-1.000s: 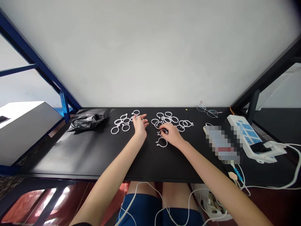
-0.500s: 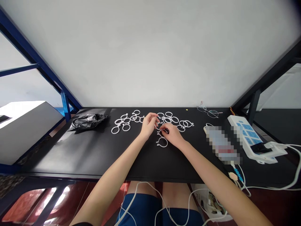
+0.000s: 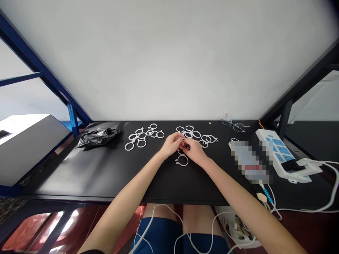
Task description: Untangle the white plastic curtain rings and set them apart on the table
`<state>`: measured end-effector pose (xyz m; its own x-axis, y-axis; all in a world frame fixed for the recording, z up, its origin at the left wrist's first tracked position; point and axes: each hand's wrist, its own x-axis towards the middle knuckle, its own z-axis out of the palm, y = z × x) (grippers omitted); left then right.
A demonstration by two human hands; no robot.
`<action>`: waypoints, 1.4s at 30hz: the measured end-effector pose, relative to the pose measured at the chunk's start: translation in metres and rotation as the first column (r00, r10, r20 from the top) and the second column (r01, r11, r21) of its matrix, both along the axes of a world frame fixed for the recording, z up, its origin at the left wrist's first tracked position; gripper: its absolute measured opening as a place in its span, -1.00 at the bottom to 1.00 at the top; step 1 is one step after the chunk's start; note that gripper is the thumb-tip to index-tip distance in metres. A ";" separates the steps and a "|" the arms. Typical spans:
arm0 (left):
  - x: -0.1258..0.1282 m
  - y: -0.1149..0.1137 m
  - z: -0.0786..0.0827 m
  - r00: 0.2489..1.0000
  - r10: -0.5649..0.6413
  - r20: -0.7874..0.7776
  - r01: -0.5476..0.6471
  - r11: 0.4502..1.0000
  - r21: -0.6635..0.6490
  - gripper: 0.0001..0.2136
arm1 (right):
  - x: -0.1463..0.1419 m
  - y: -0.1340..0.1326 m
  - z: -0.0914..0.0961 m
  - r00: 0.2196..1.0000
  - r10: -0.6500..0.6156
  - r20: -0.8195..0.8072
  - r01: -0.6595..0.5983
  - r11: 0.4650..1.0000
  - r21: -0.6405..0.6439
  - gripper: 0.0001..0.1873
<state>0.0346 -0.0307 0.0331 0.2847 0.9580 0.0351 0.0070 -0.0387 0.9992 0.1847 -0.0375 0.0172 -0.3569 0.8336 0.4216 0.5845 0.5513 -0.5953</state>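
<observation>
My left hand [image 3: 171, 145] and my right hand [image 3: 193, 150] meet over the middle of a black table [image 3: 106, 173], fingers pinched together on a white plastic ring [image 3: 182, 138] held between them. A single white ring [image 3: 182, 160] lies flat just below my hands. A group of several white rings [image 3: 143, 137] lies to the left, and another group of white rings [image 3: 201, 135] lies behind my hands to the right.
A crumpled black plastic bag [image 3: 97, 136] lies at the left. Eyeglasses [image 3: 234, 125] rest at the back right, beside a white and blue power strip [image 3: 282, 153] with white cables [image 3: 325, 190]. A blurred-out item [image 3: 249, 160] lies right of my hands. Blue frame bars [image 3: 71, 120] stand left.
My left hand left the ring group on the left, moved right and joined my right hand, which lifted off the table; both now pinch one ring.
</observation>
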 end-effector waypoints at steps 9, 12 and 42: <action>0.000 0.000 -0.002 0.999 0.039 0.022 -0.040 0.998 0.042 -0.89 | 0.001 0.002 -0.004 1.000 0.018 0.010 -0.018 1.000 0.015 -0.83; -0.001 0.002 -0.006 0.998 0.053 0.039 -0.055 0.996 0.066 -0.89 | 0.000 0.002 -0.003 1.000 0.023 0.013 -0.023 1.000 0.002 -0.84; -0.001 -0.007 -0.005 0.929 0.140 -0.343 0.019 0.907 0.421 -0.83 | 0.000 0.001 -0.005 0.999 -0.031 0.021 0.031 0.999 -0.018 -0.85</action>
<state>0.0332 -0.0379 0.0285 0.2955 0.8944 0.3357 0.3751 -0.4317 0.8203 0.1851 -0.0369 0.0124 -0.3394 0.8521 0.3985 0.6137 0.5216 -0.5927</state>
